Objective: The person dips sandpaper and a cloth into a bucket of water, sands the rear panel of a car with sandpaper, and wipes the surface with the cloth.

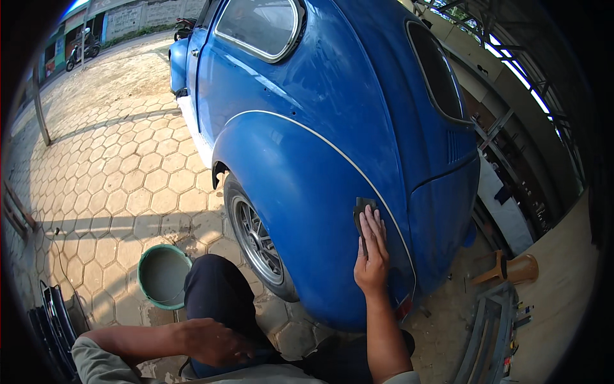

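Observation:
My right hand [371, 256] lies on the rounded rear fender [288, 173] of a blue car [339, 83], fingers stretched upward. Under those fingers it holds a dark sheet that looks like sandpaper [362, 205] against the paint, close to the pale trim line [339, 148] along the fender's edge. My left hand [214, 342] rests over my lap, fingers loosely bent and partly in shade, with nothing visible in it. Below the fender stands the rear wheel [256, 237].
A green bucket [142, 285] of murky water stands on hexagonal paving [121, 224] beside my knee. At right, a brown plastic stool [521, 269] lies tipped over near a grey metal frame [483, 333] and small tools. Dark folded metal legs [56, 320] stand at lower left.

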A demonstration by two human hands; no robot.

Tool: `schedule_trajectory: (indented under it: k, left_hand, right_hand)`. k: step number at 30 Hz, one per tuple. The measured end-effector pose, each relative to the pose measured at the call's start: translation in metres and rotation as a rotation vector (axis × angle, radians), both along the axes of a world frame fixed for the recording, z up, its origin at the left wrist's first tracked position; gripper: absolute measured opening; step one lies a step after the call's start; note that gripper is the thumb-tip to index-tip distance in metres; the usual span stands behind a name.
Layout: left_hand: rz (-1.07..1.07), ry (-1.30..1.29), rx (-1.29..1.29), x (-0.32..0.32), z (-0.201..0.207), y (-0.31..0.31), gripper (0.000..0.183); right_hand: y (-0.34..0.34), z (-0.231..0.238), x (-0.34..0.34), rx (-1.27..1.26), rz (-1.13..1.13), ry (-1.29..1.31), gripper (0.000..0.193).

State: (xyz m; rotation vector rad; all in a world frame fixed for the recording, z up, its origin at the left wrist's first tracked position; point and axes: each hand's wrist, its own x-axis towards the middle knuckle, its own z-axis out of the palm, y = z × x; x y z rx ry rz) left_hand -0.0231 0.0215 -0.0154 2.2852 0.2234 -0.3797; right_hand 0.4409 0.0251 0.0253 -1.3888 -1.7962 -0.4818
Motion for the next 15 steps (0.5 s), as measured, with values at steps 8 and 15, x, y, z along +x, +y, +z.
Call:
schedule_trajectory:
  k: [8, 15]
  left_hand:
    - [0.155, -0.377, 0.428, -0.054, -0.046, -0.036, 0.028]
    - [0.774, -0.902, -0.23, 0.003, 0.017, 0.054, 0.021]
  right_hand:
    - [0.059, 0.036, -0.007, -0.048, 0.138, -0.037, 0.072]
    - [0.124, 0.115, 0.031, 0.006, 0.228, -0.277, 0.069]
